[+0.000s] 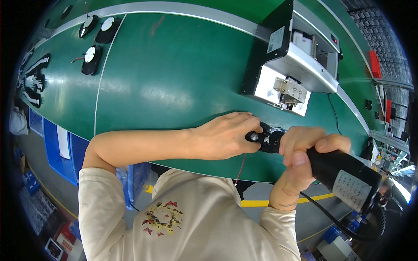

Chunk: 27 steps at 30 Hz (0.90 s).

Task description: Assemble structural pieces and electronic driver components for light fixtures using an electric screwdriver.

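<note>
Right of frame centre: black part (pixel 261 138) pinched in left grip (pixel 230 134); black corded tool (pixel 346 176) wrapped by right grip (pixel 305 150); possible part slip from loosened pinch.

Counted: three black oval units with white round discs (pixel 90 55), one boxy black-and-silver metal machine (pixel 300 61). Two bare hands, left hand (pixel 230 135) and right hand (pixel 305 148); one black cylindrical tool with a pale label (pixel 344 176), one small black part (pixel 272 141).
</note>
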Each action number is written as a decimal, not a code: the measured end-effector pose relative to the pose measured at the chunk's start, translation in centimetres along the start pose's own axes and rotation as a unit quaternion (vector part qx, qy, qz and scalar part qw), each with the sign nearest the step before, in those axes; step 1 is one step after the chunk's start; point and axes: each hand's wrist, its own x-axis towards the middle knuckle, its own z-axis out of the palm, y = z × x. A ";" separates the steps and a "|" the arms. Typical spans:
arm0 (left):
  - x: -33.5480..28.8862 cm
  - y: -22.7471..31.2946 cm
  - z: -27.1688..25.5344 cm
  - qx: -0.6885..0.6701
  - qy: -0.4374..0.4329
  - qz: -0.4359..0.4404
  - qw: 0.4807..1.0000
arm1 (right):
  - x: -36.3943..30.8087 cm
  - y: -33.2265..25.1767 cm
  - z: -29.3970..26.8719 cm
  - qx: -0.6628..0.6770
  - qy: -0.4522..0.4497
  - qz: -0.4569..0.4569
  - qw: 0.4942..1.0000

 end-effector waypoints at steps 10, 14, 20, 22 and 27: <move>0.5 -0.8 -0.9 -0.037 -0.039 0.015 0.998 | 5.4 -1.8 -2.0 0.064 0.022 -0.082 0.994; 0.4 -0.7 -1.3 -0.067 -0.074 -0.011 0.995 | 7.0 -0.5 -1.6 0.020 0.043 -0.070 0.996; 0.1 -1.0 -0.1 -0.042 -0.013 0.011 0.999 | 6.9 0.3 -2.1 0.012 0.003 -0.038 0.999; 0.0 -0.9 0.0 -0.034 -0.003 0.014 0.999 | 5.6 -0.1 -2.2 0.063 -0.028 -0.040 0.997; 0.2 -0.7 -0.1 -0.047 -0.019 0.003 0.999 | 0.6 -2.6 -2.1 0.095 0.009 -0.005 0.995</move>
